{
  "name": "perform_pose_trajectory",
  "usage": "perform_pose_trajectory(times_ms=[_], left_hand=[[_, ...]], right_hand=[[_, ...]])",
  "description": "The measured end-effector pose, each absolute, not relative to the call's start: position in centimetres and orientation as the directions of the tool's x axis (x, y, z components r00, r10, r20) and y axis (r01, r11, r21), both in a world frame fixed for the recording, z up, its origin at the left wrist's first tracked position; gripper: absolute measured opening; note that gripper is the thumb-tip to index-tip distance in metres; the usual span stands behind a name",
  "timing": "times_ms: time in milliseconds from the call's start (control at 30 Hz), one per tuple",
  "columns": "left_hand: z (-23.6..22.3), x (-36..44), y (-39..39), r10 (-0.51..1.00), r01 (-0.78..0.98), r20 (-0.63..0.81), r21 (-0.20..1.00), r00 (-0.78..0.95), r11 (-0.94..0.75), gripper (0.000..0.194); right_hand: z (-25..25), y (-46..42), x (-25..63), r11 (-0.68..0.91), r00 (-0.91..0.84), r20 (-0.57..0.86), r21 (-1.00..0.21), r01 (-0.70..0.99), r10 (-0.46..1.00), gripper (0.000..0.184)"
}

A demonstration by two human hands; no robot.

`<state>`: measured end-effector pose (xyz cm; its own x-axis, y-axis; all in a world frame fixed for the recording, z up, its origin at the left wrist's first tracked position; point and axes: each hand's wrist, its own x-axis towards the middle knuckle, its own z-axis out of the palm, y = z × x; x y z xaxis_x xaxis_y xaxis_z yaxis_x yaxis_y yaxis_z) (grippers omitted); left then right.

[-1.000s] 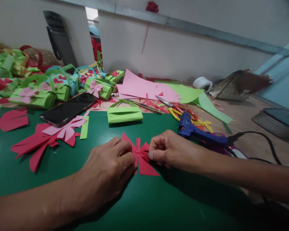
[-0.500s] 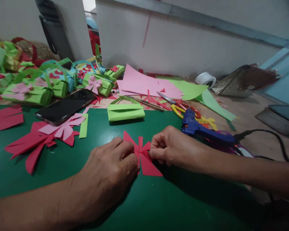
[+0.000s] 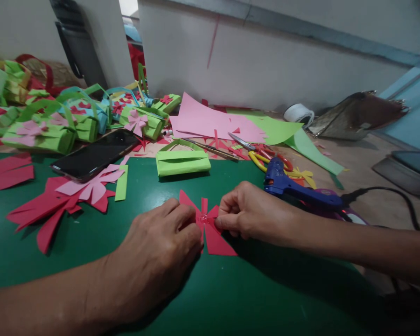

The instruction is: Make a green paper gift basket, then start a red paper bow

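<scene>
A red paper flower (image 3: 220, 243) lies flat on the green board (image 3: 231, 298), with a shiny glue-like patch at its centre. My left hand (image 3: 168, 242) covers its left side, fingers curled down on the paper. At the flower's right edge my right hand (image 3: 247, 212) pinches a red petal between thumb and forefinger. Just beyond the hands sits a small light-green paper bag (image 3: 184, 163) with a handle. To the right, a blue glue gun (image 3: 297, 189) rests behind my right forearm. Part of the flower is hidden under my left fingers.
Red and pink paper petals (image 3: 61, 200) and a black phone (image 3: 94, 154) lie at left. Behind them are several finished paper bags (image 3: 42, 133). Scissors (image 3: 254, 151), pink paper sheets (image 3: 213, 121) and a white tape roll (image 3: 298, 114) stand at the back. A black cord (image 3: 402, 196) runs along the right.
Both hands keep nearly the same place on the red flower. My right hand and forearm have shifted very slightly; the other things have not visibly moved.
</scene>
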<state>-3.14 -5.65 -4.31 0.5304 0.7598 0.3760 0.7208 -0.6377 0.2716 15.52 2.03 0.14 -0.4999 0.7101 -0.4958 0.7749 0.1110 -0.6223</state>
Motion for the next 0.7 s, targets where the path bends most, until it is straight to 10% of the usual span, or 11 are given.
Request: perform_pose_trajectory(times_ms=[700], left_hand=[[-4.16, -3.10, -5.68, 0.754, 0.717, 0.385, 0.270, 0.532, -0.643, 0.017]], right_hand=[[0.62, 1.70, 15.17, 0.161, -0.501, -0.465, -0.595, 0.788, 0.730, 0.013]])
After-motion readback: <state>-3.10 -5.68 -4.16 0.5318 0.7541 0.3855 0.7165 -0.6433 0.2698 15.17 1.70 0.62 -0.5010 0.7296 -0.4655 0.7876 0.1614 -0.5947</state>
